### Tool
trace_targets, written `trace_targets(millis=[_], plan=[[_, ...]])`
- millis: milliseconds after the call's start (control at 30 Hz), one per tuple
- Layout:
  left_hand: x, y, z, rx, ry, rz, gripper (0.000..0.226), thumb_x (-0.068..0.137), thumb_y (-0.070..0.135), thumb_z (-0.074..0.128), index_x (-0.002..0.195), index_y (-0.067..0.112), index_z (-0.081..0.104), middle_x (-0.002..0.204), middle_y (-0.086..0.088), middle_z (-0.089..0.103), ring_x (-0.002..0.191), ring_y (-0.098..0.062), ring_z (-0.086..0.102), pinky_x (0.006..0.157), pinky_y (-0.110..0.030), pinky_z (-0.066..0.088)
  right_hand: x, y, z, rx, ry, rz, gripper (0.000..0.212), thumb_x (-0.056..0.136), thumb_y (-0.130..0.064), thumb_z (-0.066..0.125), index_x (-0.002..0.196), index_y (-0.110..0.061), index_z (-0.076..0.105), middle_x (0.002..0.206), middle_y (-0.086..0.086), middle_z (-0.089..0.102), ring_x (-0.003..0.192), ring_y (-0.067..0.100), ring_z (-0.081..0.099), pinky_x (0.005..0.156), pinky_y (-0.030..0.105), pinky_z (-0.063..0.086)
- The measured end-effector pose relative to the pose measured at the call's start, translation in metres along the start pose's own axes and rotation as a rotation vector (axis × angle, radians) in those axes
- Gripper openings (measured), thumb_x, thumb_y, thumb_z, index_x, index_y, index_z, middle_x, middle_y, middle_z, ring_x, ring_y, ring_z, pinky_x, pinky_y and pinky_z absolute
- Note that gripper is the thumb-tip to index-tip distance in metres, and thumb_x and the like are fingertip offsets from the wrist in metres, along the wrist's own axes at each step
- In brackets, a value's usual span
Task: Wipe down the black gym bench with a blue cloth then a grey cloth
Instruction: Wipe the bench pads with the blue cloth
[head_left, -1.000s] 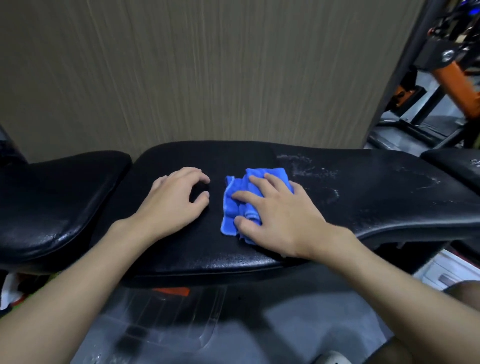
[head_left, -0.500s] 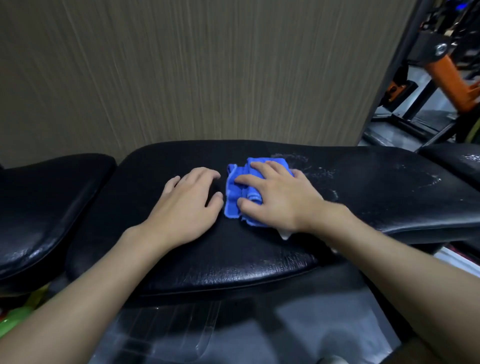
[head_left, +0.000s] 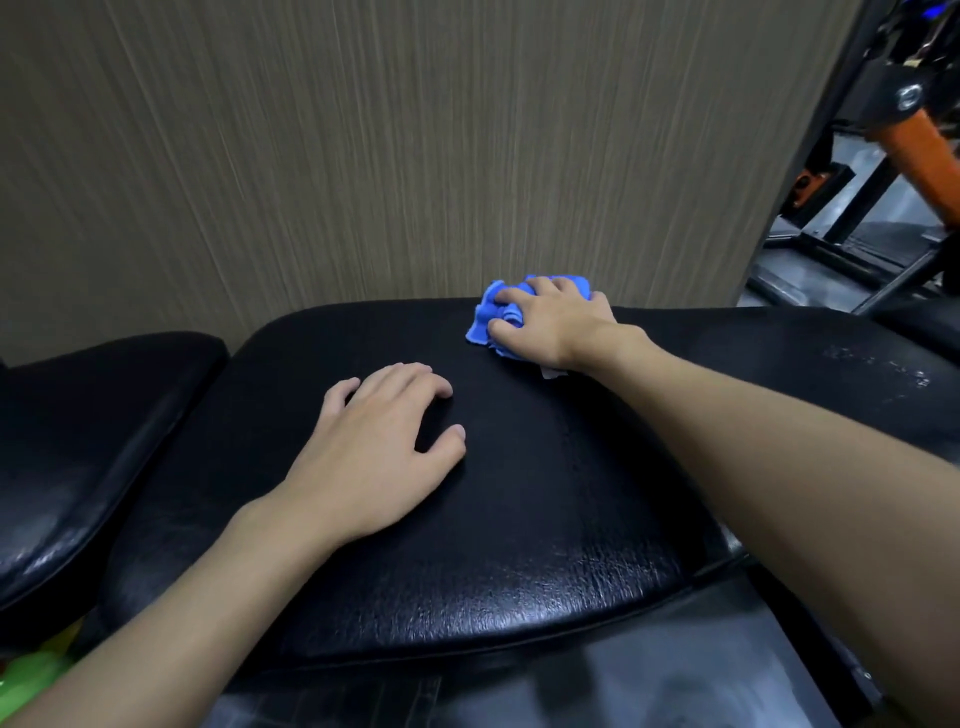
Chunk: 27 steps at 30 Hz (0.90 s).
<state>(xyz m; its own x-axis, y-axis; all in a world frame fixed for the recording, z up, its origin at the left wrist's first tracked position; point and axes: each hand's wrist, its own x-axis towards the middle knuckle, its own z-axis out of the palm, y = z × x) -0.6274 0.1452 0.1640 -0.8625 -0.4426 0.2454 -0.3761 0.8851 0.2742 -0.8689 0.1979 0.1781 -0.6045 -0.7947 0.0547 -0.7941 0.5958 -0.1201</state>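
Observation:
The black gym bench (head_left: 519, 545) fills the middle of the view, its padded top glossy near the front edge. My right hand (head_left: 556, 322) presses a crumpled blue cloth (head_left: 485, 317) onto the bench's far edge by the wall, fingers closed over it. A small white tag shows under the wrist. My left hand (head_left: 379, 447) lies flat on the pad, fingers spread, holding nothing. Whitish smears (head_left: 878, 366) remain on the right part of the pad. No grey cloth is in view.
A second black pad (head_left: 88, 441) adjoins on the left. A beige striped wall (head_left: 389, 156) stands right behind the bench. Orange and black gym equipment (head_left: 904, 156) is at the upper right. Something green (head_left: 31, 680) shows at the lower left.
My right hand has slid the blue cloth away from me to the bench's far edge. The left hand stays flat on the pad, and the view has moved closer.

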Motion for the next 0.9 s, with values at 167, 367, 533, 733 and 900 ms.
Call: trace_targets(millis=[167, 367, 533, 733, 900], plan=[[-0.002, 0.004, -0.003, 0.031, -0.038, -0.002, 0.043, 0.094, 0.054, 0.031, 0.131, 0.034, 0.044, 0.147, 0.017, 0.035, 0.143, -0.004, 0.019, 0.118, -0.040, 0.011, -0.049, -0.001, -0.001, -0.024, 0.018, -0.081, 0.057, 0.090, -0.061, 0.029, 0.144, -0.044, 0.034, 0.156, -0.001, 0.029, 0.146, 0.023, 0.017, 0.112, 0.054, 0.019], [-0.005, 0.008, -0.004, 0.040, -0.092, -0.026, 0.045, 0.098, 0.047, 0.032, 0.139, 0.030, 0.039, 0.155, 0.011, 0.028, 0.146, -0.008, 0.014, 0.120, -0.040, 0.007, -0.151, -0.009, -0.008, -0.052, 0.040, -0.143, 0.058, 0.092, -0.064, 0.029, 0.146, -0.044, 0.031, 0.162, -0.001, 0.019, 0.149, 0.023, 0.009, 0.116, 0.053, 0.015], [0.002, 0.014, -0.009, 0.033, -0.156, -0.036, 0.040, 0.098, 0.038, 0.039, 0.138, 0.030, 0.041, 0.150, 0.013, 0.032, 0.143, -0.007, 0.019, 0.118, -0.050, 0.009, -0.222, -0.008, -0.005, -0.022, 0.121, -0.196, 0.062, 0.086, -0.066, 0.027, 0.140, -0.041, 0.045, 0.156, 0.002, 0.038, 0.147, 0.028, 0.024, 0.113, 0.053, 0.023], [0.027, 0.037, 0.001, -0.092, -0.121, 0.019, 0.034, 0.099, 0.027, 0.037, 0.130, 0.031, 0.048, 0.142, 0.017, 0.042, 0.134, -0.004, 0.034, 0.116, -0.051, 0.017, -0.222, -0.001, -0.007, 0.009, 0.082, -0.204, 0.066, 0.082, -0.069, 0.023, 0.140, -0.045, 0.042, 0.156, -0.003, 0.035, 0.147, 0.023, 0.022, 0.112, 0.050, 0.024], [0.026, 0.033, 0.014, -0.052, -0.063, 0.018, 0.035, 0.100, 0.028, 0.033, 0.132, 0.030, 0.047, 0.145, 0.015, 0.039, 0.139, -0.002, 0.026, 0.118, -0.049, 0.010, -0.169, 0.014, -0.015, -0.005, 0.042, -0.143, 0.061, 0.088, -0.067, 0.030, 0.145, -0.046, 0.032, 0.160, -0.006, 0.022, 0.147, 0.017, 0.013, 0.114, 0.048, 0.020]])
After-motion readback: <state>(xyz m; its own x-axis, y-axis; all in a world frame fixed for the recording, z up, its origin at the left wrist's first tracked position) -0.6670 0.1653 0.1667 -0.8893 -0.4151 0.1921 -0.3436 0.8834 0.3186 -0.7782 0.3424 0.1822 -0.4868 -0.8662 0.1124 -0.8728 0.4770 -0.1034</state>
